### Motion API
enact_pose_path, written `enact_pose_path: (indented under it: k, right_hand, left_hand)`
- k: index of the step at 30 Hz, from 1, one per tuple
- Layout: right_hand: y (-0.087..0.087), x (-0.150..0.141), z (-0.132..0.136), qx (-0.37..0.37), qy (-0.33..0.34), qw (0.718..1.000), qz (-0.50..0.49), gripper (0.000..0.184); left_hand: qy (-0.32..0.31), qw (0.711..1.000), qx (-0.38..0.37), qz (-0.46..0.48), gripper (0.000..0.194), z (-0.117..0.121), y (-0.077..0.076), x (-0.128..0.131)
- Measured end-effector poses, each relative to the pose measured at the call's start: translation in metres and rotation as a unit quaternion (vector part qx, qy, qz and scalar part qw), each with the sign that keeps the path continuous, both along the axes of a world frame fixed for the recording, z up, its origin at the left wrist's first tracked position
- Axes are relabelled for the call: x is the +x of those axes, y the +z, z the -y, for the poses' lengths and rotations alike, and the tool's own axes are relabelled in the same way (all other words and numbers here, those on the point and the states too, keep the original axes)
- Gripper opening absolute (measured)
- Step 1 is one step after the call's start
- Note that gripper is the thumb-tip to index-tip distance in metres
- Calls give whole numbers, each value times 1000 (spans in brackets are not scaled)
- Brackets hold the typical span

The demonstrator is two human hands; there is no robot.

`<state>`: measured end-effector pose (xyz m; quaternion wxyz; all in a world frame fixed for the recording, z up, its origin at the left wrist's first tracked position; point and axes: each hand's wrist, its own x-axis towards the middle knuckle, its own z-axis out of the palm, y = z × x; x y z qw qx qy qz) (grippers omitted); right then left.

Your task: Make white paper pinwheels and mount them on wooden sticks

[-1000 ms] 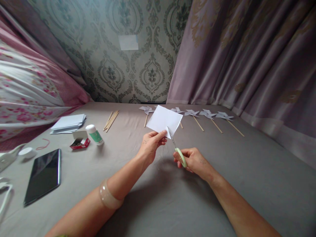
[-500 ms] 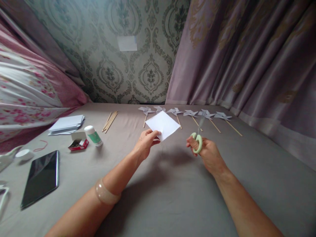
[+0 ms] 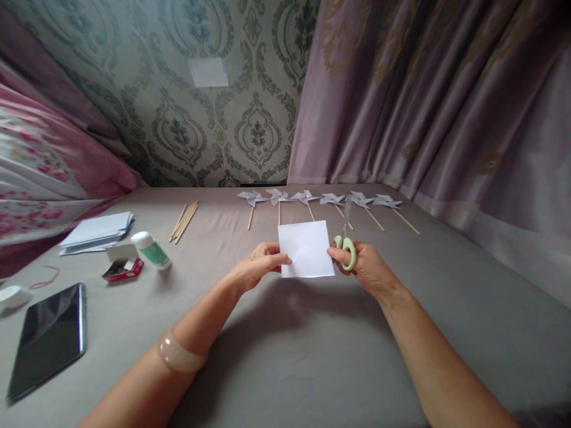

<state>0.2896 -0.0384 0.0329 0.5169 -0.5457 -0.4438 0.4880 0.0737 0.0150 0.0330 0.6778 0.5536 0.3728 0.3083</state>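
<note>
A white square sheet of paper (image 3: 307, 246) is held up over the table, its left edge pinched in my left hand (image 3: 263, 263). My right hand (image 3: 363, 264) grips a pair of scissors (image 3: 349, 254) with pale green handles, blades pointing up and away. The thumb of that hand also touches the paper's right edge. Behind the sheet, several white paper pinwheels (image 3: 332, 198) on wooden sticks lie in a row at the far side of the table.
On the left are a stack of paper (image 3: 98, 230), several wooden sticks (image 3: 185, 222), a glue stick (image 3: 151, 250), a small red box (image 3: 124, 268) with its lid up, a black tablet (image 3: 49, 339), a white cap (image 3: 13, 298) and a red string (image 3: 47, 277).
The scissors have come away from the paper and swung upright in my right hand. The sheet has turned and dropped slightly, and my right thumb now meets its edge.
</note>
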Motion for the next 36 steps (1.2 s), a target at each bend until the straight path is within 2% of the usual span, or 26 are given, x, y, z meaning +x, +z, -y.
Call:
enact_pose_path:
  k: [3,7,11,17,24,28,31,34,36]
  right_hand:
    - [-2,-3,-1,6,-6,1000,-3,33]
    - [-10,-15,-4,50,-56,996,-52,31]
    - [-20,-31,-7,85,-125,984,-100,31]
    - [-29,-46,-3,113,-161,977,-78,30]
    - [-33,-49,-1,135,-160,977,-41,28]
    - [-33,-46,-1,122,-160,979,-20,36]
    - [-28,-40,1,78,-126,989,9,49]
    - [-21,-37,6,10,-11,998,61,64]
    - [-19,-37,10,-13,76,991,109,70]
  left_hand:
    - [25,999,-15,13,21,-1,-3,2]
    - [117,985,-55,112,26,-2,-9,8]
    - [124,970,-82,192,35,6,-15,17]
    - [136,973,-90,166,33,22,-24,32]
    - [153,970,-96,161,32,23,-30,34]
    - [164,969,-92,161,30,22,-29,33]
    - [199,961,-85,172,28,16,-22,29]
    - [231,949,-79,200,26,8,-11,22]
    - [243,942,-79,217,25,4,-2,17]
